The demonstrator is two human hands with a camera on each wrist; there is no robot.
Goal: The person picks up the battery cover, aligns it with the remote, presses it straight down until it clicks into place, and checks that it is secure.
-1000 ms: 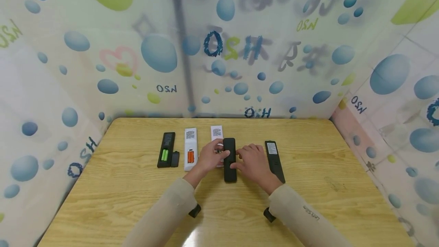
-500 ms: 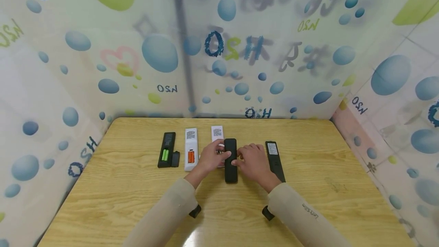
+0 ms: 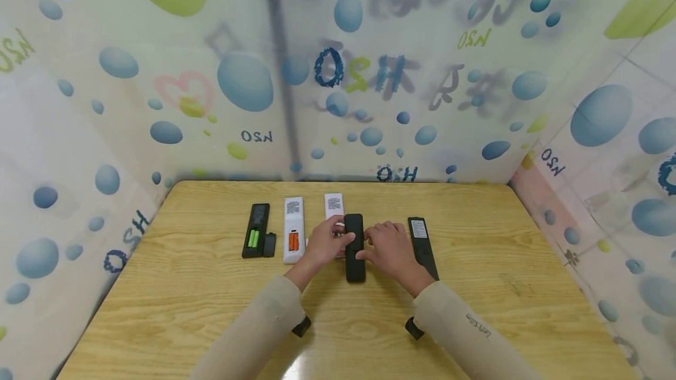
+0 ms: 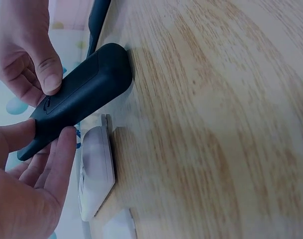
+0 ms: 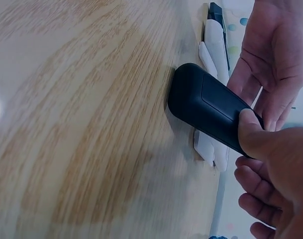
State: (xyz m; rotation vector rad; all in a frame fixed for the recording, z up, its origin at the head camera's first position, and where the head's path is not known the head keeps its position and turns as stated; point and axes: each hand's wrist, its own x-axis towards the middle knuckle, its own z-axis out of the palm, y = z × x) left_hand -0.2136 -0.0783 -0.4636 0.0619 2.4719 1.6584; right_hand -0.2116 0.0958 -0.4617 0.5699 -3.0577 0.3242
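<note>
Remote (image 3: 354, 265) gripped by left fingers (image 4: 62, 154), right fingers (image 5: 254, 184) — cover seam (image 5: 202, 90) only in wrist views.

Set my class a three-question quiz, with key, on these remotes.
1. Choose: left grip and right grip both touch (a) a loose black rectangular plastic cover; (b) a long black plastic remote; (c) the blue-dotted wall.
2. Complete: the leftmost white oblong plastic remote holds ____ cylindrical batteries.
3. True or false: green cylindrical batteries sit in that white remote.

Key: 1 b; 2 orange; 3 false, green batteries sit in the leftmost black oblong plastic remote.
</note>
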